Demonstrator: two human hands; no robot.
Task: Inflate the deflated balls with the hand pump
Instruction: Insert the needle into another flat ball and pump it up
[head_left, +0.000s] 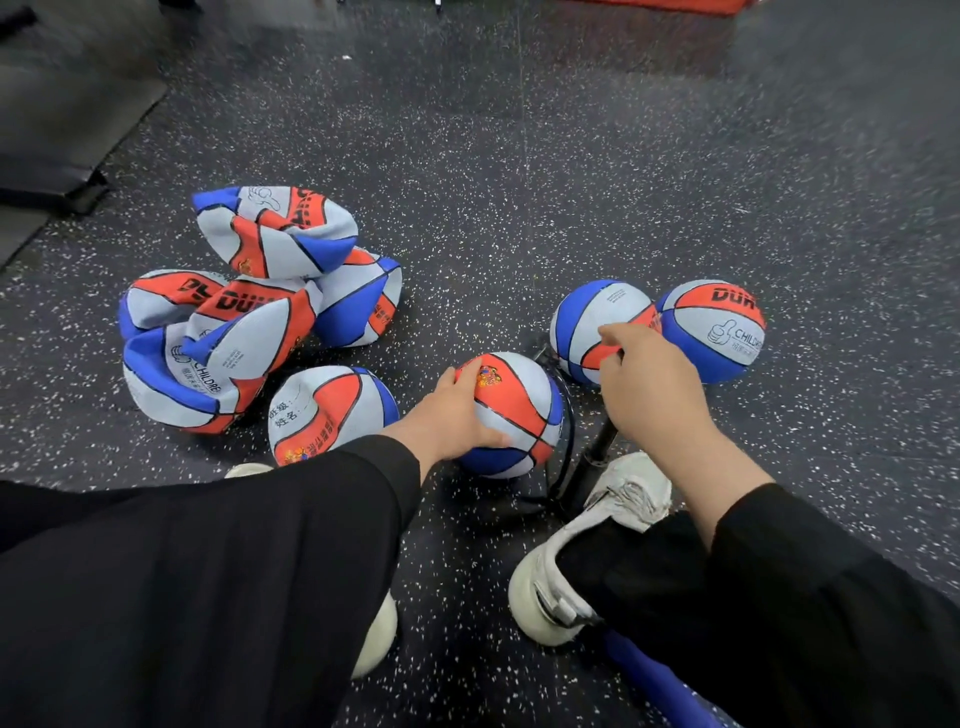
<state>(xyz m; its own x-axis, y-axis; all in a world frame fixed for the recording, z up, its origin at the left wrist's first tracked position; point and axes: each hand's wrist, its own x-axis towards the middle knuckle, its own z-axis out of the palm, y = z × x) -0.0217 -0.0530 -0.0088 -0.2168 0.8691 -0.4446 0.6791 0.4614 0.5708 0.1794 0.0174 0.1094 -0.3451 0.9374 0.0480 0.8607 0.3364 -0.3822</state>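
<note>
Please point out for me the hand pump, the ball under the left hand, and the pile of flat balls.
hand pump (597, 457): head view, on its black barrel below the right hand.
ball under the left hand (519, 410): head view, on its orange panel.
pile of flat balls (228, 332): head view, on a crumpled white panel.

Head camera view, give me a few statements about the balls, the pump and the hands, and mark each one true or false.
1. The left hand rests on a round ball. True.
2. The right hand lies flat on the floor. False: it is raised, fingers curled round the top of the pump, as far as the view shows.
3. A heap of crumpled, deflated balls lies to the left. True.
4. All the balls are plain orange. False: they are red, blue and pale grey.
5. Two round balls sit beyond the right hand. True.
6. The floor is bare wood. False: it is dark and speckled.
</note>
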